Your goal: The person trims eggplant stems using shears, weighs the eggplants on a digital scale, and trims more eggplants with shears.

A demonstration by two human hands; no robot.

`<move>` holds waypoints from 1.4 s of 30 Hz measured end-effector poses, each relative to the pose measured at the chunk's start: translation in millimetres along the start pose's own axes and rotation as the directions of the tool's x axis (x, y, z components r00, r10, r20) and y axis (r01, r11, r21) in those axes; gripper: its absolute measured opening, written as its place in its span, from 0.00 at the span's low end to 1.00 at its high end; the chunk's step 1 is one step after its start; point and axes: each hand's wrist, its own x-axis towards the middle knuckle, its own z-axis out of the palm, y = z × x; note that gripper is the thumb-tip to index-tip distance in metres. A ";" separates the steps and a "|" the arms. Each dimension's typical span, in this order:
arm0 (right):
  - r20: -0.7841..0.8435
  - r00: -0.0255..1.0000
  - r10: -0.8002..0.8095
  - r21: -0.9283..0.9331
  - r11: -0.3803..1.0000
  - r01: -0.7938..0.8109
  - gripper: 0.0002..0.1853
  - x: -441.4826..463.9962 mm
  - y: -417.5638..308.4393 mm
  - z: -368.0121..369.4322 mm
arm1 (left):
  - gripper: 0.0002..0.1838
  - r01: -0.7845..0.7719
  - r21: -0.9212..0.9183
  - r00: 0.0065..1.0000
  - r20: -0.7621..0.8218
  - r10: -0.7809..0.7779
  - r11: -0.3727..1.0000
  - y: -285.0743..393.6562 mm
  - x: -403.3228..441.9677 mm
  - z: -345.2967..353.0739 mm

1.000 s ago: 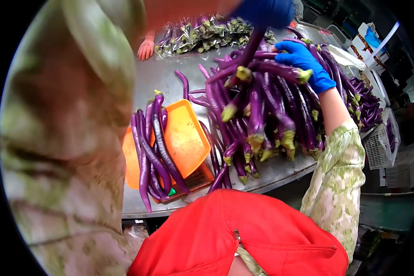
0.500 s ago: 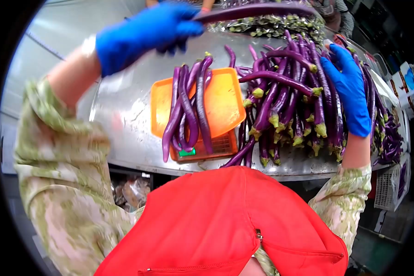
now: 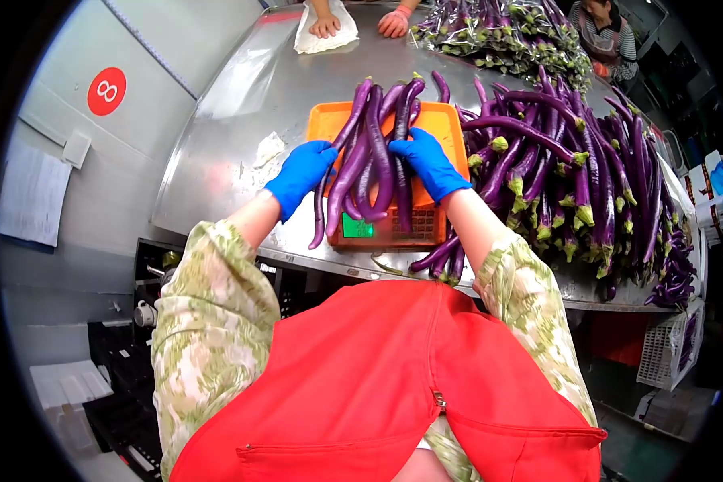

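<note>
Head view showed a bunch of purple eggplants (image 3: 381,161) laid on the orange tray (image 3: 447,130) of a scale (image 3: 435,233), stems pointing away and tips hung over the near edge. The bunch was flanked by the blue-gloved left hand (image 3: 304,178) and right hand (image 3: 432,165), held apart from each other with fingers touching its outer sides; whether they were clamped could not be told. One portion seemed to have been loaded, while much appeared left: a big loose heap (image 3: 580,186) was spread, unbagged, right of the scale. Beyond the scale and to its right, film-wrapped bundles (image 3: 498,36) were piled, apparently finished. Straight beyond it, another person's ungloved hand (image 3: 324,26) was rested on a white cloth (image 3: 342,34), near a pink-gloved hand (image 3: 394,23). On the scale's lit green display (image 3: 357,228) no digits could be read. Left of the scale, a round red sign (image 3: 106,91) was marked with a sideways white 8; writing on a posted sheet (image 3: 34,189) could not be made out.
</note>
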 end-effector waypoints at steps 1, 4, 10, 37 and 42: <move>-0.009 1.000 -0.006 0.031 1.000 0.006 0.16 -0.9 -3.0 1.2 | 0.23 -0.026 0.091 1.000 -0.014 0.027 0.996 -3.0 2.6 -1.3; -0.147 0.989 0.017 0.179 0.984 0.010 0.09 -26.9 -20.0 -12.5 | 0.28 -0.097 0.232 0.991 -0.062 0.115 0.968 -13.7 15.0 -5.7; -0.283 0.933 -0.222 0.336 0.888 0.314 0.15 -126.5 -82.0 -51.5 | 0.32 -0.219 -0.112 0.947 -0.263 0.184 0.969 22.0 -25.2 -10.3; -0.226 0.935 -0.271 0.185 0.931 0.315 0.15 -148.4 -73.1 -55.3 | 0.20 -0.574 -0.211 0.795 -0.373 0.478 0.791 67.3 -82.5 1.5; -0.147 0.962 -0.232 0.046 0.969 0.241 0.16 -108.9 -36.4 -38.5 | 0.26 -0.382 -0.012 0.885 -0.292 0.362 0.924 12.4 -45.8 5.4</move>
